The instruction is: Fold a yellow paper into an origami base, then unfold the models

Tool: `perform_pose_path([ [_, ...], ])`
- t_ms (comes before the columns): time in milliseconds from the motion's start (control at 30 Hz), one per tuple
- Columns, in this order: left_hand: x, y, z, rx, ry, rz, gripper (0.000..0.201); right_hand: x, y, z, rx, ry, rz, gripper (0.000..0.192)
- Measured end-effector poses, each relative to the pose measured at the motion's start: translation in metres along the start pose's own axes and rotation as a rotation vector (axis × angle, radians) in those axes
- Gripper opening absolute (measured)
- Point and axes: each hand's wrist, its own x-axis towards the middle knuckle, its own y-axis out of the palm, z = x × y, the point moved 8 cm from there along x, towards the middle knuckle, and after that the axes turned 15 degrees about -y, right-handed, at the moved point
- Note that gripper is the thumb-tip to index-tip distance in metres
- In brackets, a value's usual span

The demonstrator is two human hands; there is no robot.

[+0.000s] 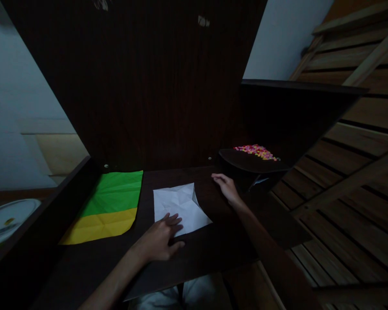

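Note:
A creased white sheet of paper [180, 206] lies on the dark wooden desk [213, 241], partly folded with one corner turned up. My left hand [161, 239] rests flat on the sheet's near edge, fingers spread. My right hand [225, 186] lies on the desk to the right of the sheet, fingers apart, holding nothing and not touching the paper. A green sheet [114, 192] overlaps a yellow sheet [101, 226] at the left of the desk.
A dark shelf [245, 161] at the right carries a pile of small pink and yellow pieces [257, 151]. A tall dark back panel [148, 86] rises behind the desk. A white round plate [6, 219] sits far left. Wooden slats [352, 172] fill the right side.

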Motion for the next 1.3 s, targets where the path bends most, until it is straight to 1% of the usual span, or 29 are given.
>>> perform_pose_path([
  [67, 0.009, -0.007, 0.005, -0.006, -0.047, -0.063, 0.036, -0.008, 0.025, 0.013, -0.032, -0.06, 0.092, 0.016],
  [133, 0.023, -0.016, 0.016, 0.03, -0.149, -0.185, 0.033, -0.019, 0.053, 0.024, -0.072, -0.122, 0.184, 0.016],
  [167, 0.029, -0.019, 0.023, 0.064, -0.209, -0.25, 0.035, -0.026, 0.07, 0.03, -0.184, -0.196, 0.272, 0.02],
  [233, 0.042, -0.016, 0.033, 0.103, -0.259, -0.296, 0.045, -0.04, 0.099, 0.035, -0.366, -0.278, 0.393, 0.03],
  [267, 0.048, -0.011, 0.037, 0.17, -0.264, -0.295, 0.053, -0.047, 0.112, 0.036, -0.422, -0.299, 0.435, 0.035],
  [333, 0.056, 0.005, 0.047, 0.298, -0.283, -0.234, 0.069, -0.061, 0.134, 0.034, -0.485, -0.336, 0.521, 0.044],
  [367, 0.058, 0.012, 0.052, 0.345, -0.3, -0.195, 0.072, -0.068, 0.142, 0.032, -0.505, -0.345, 0.558, 0.047],
  [433, 0.059, 0.022, 0.061, 0.372, -0.319, -0.169, 0.072, -0.08, 0.153, 0.028, -0.556, -0.349, 0.633, 0.053],
  [567, 0.057, 0.031, 0.07, 0.388, -0.335, -0.15, 0.071, -0.094, 0.157, 0.022, -0.668, -0.358, 0.754, 0.058],
  [700, 0.055, 0.032, 0.073, 0.397, -0.346, -0.149, 0.073, -0.096, 0.152, 0.019, -0.756, -0.383, 0.805, 0.06],
  [800, 0.053, 0.031, 0.076, 0.405, -0.37, -0.165, 0.077, -0.091, 0.149, 0.012, -0.807, -0.369, 0.818, 0.062],
  [967, 0.049, 0.027, 0.08, 0.371, -0.382, -0.223, 0.085, -0.077, 0.14, -0.003, -0.897, -0.28, 0.803, 0.066],
  [1133, 0.047, 0.027, 0.081, 0.357, -0.374, -0.24, 0.087, -0.062, 0.13, -0.015, -0.96, -0.212, 0.796, 0.068],
  [1300, 0.043, 0.026, 0.081, 0.366, -0.354, -0.272, 0.084, -0.051, 0.122, -0.022, -1.011, -0.192, 0.803, 0.066],
])
